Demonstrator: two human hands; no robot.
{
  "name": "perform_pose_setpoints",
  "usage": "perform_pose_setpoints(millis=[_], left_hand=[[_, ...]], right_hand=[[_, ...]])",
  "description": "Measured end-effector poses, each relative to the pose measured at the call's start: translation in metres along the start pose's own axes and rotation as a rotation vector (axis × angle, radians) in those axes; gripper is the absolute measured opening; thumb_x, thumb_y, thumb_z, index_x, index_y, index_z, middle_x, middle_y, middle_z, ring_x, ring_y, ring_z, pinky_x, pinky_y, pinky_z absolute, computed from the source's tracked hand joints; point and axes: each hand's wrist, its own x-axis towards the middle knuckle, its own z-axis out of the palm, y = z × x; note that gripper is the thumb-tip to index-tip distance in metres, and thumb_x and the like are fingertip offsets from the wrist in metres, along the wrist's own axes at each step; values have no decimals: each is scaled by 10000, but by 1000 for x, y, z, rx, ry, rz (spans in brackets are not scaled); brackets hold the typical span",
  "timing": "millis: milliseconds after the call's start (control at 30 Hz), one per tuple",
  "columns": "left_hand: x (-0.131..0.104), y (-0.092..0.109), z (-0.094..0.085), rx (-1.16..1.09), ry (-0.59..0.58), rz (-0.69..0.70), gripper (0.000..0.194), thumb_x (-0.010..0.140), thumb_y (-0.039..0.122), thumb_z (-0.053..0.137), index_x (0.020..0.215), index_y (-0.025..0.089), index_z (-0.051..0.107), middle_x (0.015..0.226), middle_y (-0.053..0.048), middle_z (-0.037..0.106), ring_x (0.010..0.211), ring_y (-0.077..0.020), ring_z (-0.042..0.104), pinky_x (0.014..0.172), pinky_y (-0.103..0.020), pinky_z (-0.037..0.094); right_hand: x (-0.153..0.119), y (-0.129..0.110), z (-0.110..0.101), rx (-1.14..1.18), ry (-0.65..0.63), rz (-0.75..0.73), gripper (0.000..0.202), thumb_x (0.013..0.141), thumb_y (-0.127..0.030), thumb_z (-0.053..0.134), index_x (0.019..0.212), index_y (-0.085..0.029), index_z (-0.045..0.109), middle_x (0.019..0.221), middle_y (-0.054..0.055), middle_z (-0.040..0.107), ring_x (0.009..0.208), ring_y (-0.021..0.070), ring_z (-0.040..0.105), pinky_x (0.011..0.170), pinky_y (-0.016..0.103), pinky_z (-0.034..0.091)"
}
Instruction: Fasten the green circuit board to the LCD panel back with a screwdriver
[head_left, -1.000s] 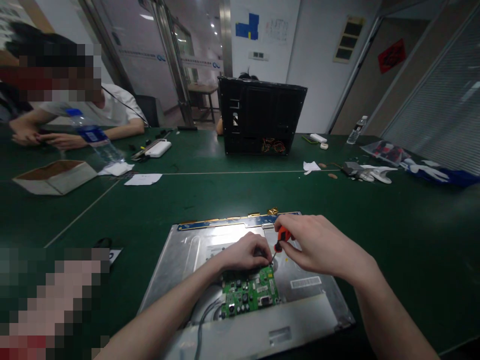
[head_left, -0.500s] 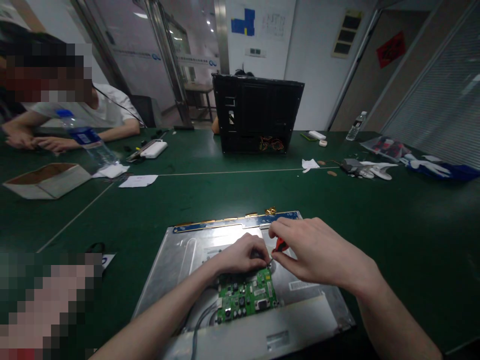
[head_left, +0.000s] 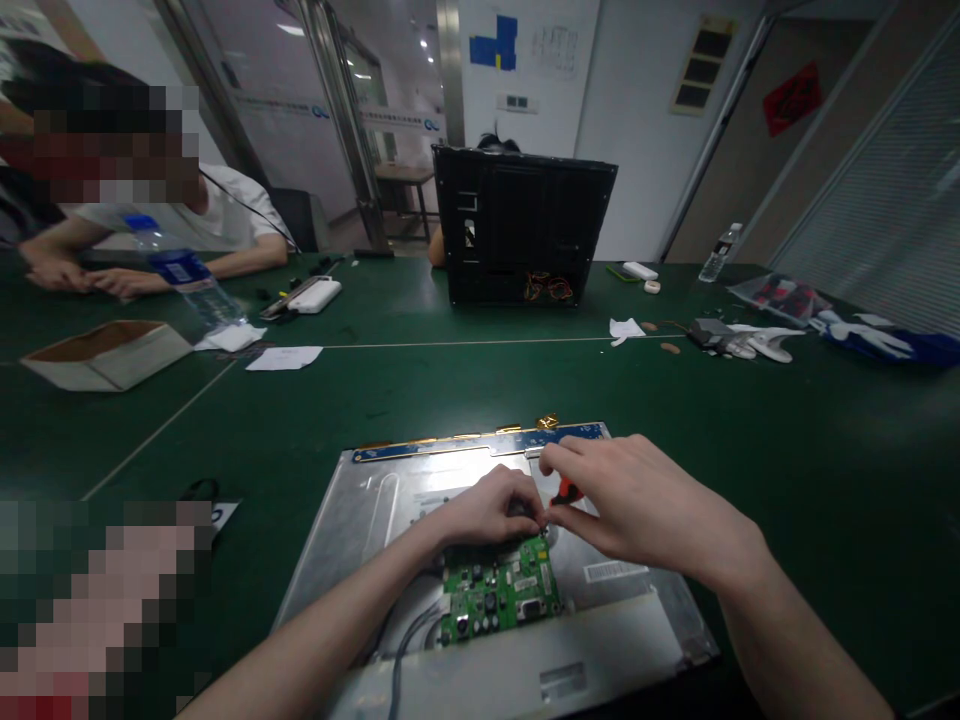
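A metal-backed display panel (head_left: 375, 540) lies flat in front of me, with a green circuit board (head_left: 499, 590) on it and a blue strip board (head_left: 420, 448) along its far edge. In my right hand (head_left: 622, 495) is a red and black screwdriver (head_left: 568, 493), angled down toward the green board's far right corner. My left hand (head_left: 499, 505) rests over the board's far edge, fingers curled and pinched at that same corner. Whatever those fingertips hold is hidden. Grey cables (head_left: 405, 640) run from the board's left side over the panel's near edge.
Across the green table (head_left: 450, 390) stands a black monitor housing (head_left: 525, 230), a person partly behind it. Another person (head_left: 240, 210) sits at far left, near a water bottle (head_left: 184, 270) and an open box (head_left: 112, 360). White gloves (head_left: 757, 342) and a bagged item (head_left: 780, 293) lie right.
The whole view has shifted slightly, so everything appears a little further right. Both hands keep their places at the board's corner, and the screwdriver stays in my right hand.
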Motion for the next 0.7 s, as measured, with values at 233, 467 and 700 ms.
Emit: perform_pose_setpoints(millis=[233, 467, 700], left_hand=[[0, -2, 1, -43, -6, 4, 46, 765, 114, 703, 783, 154, 715, 746, 0, 676, 734, -166, 604, 699, -229, 436], [1, -1, 0, -26, -9, -1, 26, 786, 147, 695, 792, 163, 716, 765, -4, 682, 743, -166, 605, 689, -232, 436], [0, 2, -1, -26, -4, -20, 24, 778, 153, 697, 759, 164, 708, 752, -3, 668, 741, -163, 602, 679, -225, 439]], right_hand=[[-3, 0, -2, 11, -2, -43, 128, 823, -136, 517, 944, -178, 515, 903, 31, 615, 674, 145, 506, 553, 287, 266], [-2, 2, 0, -20, -6, 25, 82, 891, -217, 539, 970, -198, 547, 861, 16, 643, 720, 166, 571, 560, 284, 276], [-5, 3, -2, -30, -8, -10, 148, 803, -123, 556, 932, -184, 515, 898, 24, 606, 668, 146, 499, 540, 288, 247]])
